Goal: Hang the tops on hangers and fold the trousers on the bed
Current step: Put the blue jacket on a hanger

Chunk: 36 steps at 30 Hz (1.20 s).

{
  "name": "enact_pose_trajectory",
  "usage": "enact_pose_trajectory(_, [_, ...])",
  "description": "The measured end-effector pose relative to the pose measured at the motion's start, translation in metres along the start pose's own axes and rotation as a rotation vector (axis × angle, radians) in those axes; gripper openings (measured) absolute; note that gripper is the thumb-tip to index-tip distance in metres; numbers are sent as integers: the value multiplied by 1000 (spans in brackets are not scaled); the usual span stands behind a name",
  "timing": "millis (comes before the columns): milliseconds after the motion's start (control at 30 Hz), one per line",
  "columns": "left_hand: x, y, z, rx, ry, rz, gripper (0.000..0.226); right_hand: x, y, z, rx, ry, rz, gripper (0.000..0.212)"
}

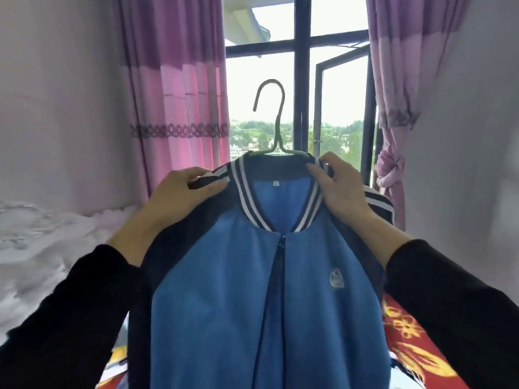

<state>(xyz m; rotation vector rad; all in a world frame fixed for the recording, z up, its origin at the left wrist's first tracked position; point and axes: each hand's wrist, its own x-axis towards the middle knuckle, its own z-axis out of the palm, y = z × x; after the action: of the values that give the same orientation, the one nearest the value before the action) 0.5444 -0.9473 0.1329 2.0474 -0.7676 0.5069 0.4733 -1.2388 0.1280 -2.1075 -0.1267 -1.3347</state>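
Note:
A blue zip-up jacket [238, 299] with dark navy sleeves and a striped collar hangs in front of me on a thin wire hanger [273, 119], whose hook stands up above the collar. My left hand [179, 195] grips the jacket's left shoulder, fingers curled round the striped edge. My right hand [337, 189] pinches the right side of the collar at the shoulder. The hanger's arms are hidden inside the jacket. No trousers are in sight.
A window [303, 80] with dark frames is straight ahead, one pane swung open. Pink curtains [174, 94] hang on both sides. A pale rumpled blanket [36, 242] lies on the left. A red patterned bedcover [412, 343] shows at the lower right.

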Motion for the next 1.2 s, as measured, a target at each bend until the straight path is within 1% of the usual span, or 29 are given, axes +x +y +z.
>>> enact_pose_trajectory(33, [-14, -10, -9, 105, 50, -15, 36, -1, -4, 2, 36, 6, 7, 30])
enact_pose_trajectory(67, [-29, -18, -15, 203, 130, -19, 31, -2, -9, 4, 63, 6, -1, 30])
enact_pose_trajectory(133, [-59, -23, -25, 330, 298, -18, 23, -7, -21, 10, 97, -23, -45, 28])
enact_pose_trajectory(167, [-72, -22, -31, 344, 337, -29, 22, -11, -28, 13, 119, -46, -69, 26])
enact_pose_trajectory(233, [-99, -15, -44, 324, 344, -76, 25, -18, -39, 17, 181, -94, -100, 23])
enact_pose_trajectory(300, [-130, -5, -60, 302, 389, -110, 37, -26, -49, 20, 257, -157, -118, 20])
enact_pose_trajectory(367, [-158, 10, -78, 280, 492, -159, 46, -36, -65, 24, 356, -217, -129, 16])
enact_pose_trajectory(467, [-192, 40, -112, 253, 691, -312, 50, -51, -108, 34, 498, -225, -112, 14])
enact_pose_trajectory(533, [-216, 62, -139, 428, 803, -355, 49, -58, -145, 42, 577, -223, -99, 17])
enact_pose_trajectory(600, [-241, 82, -163, 648, 863, -323, 40, -66, -183, 50, 669, -234, -61, 18])
enact_pose_trajectory(667, [-265, 99, -177, 813, 844, -241, 33, -78, -222, 58, 732, -251, -60, 20])
enact_pose_trajectory(733, [-289, 109, -188, 951, 799, -188, 34, -96, -263, 65, 758, -268, -103, 20])
enact_pose_trajectory(800, [-317, 111, -209, 1054, 800, -224, 34, -118, -303, 75, 785, -283, -140, 20])
enact_pose_trajectory(900, [-374, 107, -254, 1063, 844, -307, 32, -156, -360, 89, 754, -372, -217, 19])
enact_pose_trajectory(1033, [-459, 101, -317, 1070, 811, -367, 31, -213, -440, 112, 710, -571, -375, 23])
enact_pose_trajectory(1100, [-504, 99, -352, 1090, 812, -417, 32, -239, -485, 123, 765, -727, -454, 23])
enact_pose_trajectory(1200, [-575, 97, -400, 1127, 819, -515, 28, -281, -559, 134, 880, -996, -544, 13])
